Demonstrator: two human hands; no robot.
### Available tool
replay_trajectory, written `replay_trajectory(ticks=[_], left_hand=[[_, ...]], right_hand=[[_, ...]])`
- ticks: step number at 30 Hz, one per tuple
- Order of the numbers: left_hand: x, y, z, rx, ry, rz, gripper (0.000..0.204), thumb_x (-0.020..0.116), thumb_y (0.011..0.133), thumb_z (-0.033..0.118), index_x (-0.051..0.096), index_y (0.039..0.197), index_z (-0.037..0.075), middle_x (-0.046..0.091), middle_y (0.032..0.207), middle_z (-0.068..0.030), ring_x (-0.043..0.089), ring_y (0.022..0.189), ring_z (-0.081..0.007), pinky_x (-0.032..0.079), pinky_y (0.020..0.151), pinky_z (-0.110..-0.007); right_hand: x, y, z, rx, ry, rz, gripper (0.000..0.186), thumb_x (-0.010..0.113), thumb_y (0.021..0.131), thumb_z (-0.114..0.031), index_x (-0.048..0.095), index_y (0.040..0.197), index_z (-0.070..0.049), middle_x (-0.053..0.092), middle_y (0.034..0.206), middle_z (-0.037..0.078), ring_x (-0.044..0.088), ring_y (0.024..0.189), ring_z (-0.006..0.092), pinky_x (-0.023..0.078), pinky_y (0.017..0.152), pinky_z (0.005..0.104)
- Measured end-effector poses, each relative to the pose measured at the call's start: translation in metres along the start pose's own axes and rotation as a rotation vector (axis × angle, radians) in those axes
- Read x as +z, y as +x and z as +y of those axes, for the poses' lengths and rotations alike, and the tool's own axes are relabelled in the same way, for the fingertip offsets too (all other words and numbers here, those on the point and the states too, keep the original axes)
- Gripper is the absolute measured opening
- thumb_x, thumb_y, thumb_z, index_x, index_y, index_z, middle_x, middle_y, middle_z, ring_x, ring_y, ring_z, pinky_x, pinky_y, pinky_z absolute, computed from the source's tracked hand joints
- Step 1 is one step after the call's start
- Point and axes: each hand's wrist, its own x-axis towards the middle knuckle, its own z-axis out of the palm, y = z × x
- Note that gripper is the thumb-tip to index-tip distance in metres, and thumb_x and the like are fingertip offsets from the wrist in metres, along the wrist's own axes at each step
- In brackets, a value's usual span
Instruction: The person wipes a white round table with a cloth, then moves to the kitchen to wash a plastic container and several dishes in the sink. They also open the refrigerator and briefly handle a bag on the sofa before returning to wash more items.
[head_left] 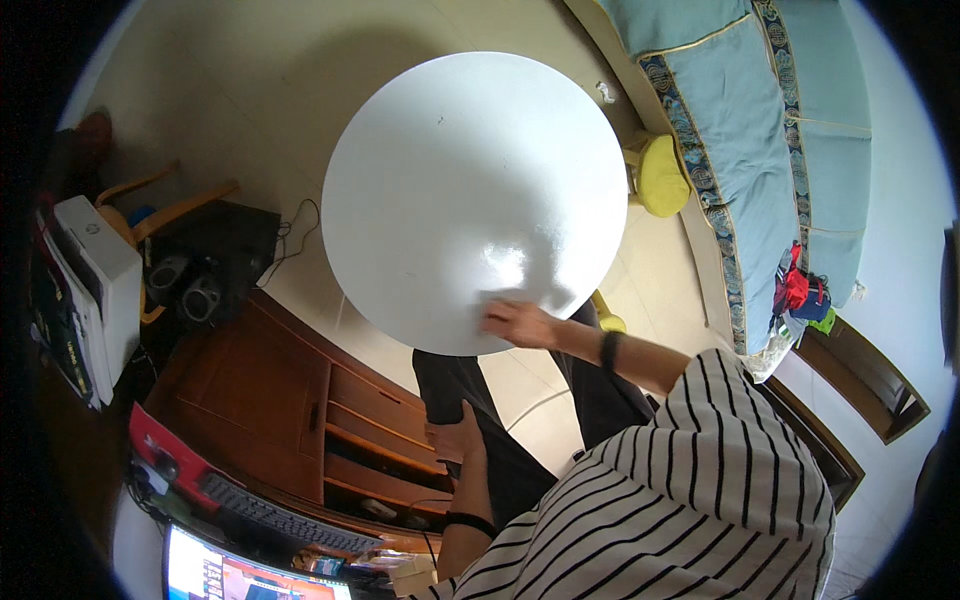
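Grey wad (488,297) on a white bench (450,180)

From here, the right hand (515,323) holds the blurred wad by the bench's near edge. I'd guess soft and light, best bunched from above. The left hand (457,436) rests on a trouser leg (518,474); I can't tell its grip.

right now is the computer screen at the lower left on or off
On: the computer screen glows, with a bright white area and a coloured picture showing on it.

1 fisheye, head-worn, facing down at table (430,200)
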Motion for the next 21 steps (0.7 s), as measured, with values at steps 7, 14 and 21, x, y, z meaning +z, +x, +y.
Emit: replay_trajectory(ticks=[7, 14, 21], left_hand=[[0.010, -0.005, -0.003, 0.062, -0.135, 0.042, 0.084, 0.067, 0.065, 0.056, 0.044, 0.115, -0.007, 0.051, 0.110, -0.0214, 0.050, 0.105, -0.0335, 0.042, 0.089, -0.042], [0.002, 0.003, -0.022, -0.085, -0.103, -0.288, 0.101, 0.068, 0.060, 0.065, 0.038, 0.125, -0.007, 0.040, 0.127, -0.0251, 0.042, 0.119, -0.0326, 0.040, 0.094, -0.044], [-0.050, 0.068, 0.051, 0.439, -1.048, 0.003, 0.079, 0.059, 0.081, 0.050, 0.034, 0.129, -0.007, 0.039, 0.127, -0.0257, 0.043, 0.116, -0.0337, 0.035, 0.098, -0.041]], right_hand=[[-0.133, 0.127, 0.123, 0.365, -0.050, 0.465, 0.020, 0.051, 0.081, -0.010, 0.056, 0.101, -0.008, 0.054, 0.094, 0.013, 0.053, 0.085, 0.0302, 0.046, 0.072, 0.0395], [-0.162, -0.040, 0.171, 0.889, -0.118, 0.925, 0.029, 0.059, 0.082, -0.019, 0.055, 0.103, 0.001, 0.056, 0.096, 0.016, 0.055, 0.089, 0.0310, 0.043, 0.078, 0.0381], [-0.169, -0.026, 0.212, 1.327, 0.451, 0.976, 0.053, 0.054, 0.084, -0.040, 0.054, 0.114, 0.004, 0.054, 0.116, 0.018, 0.053, 0.101, 0.0260, 0.042, 0.082, 0.0354]])
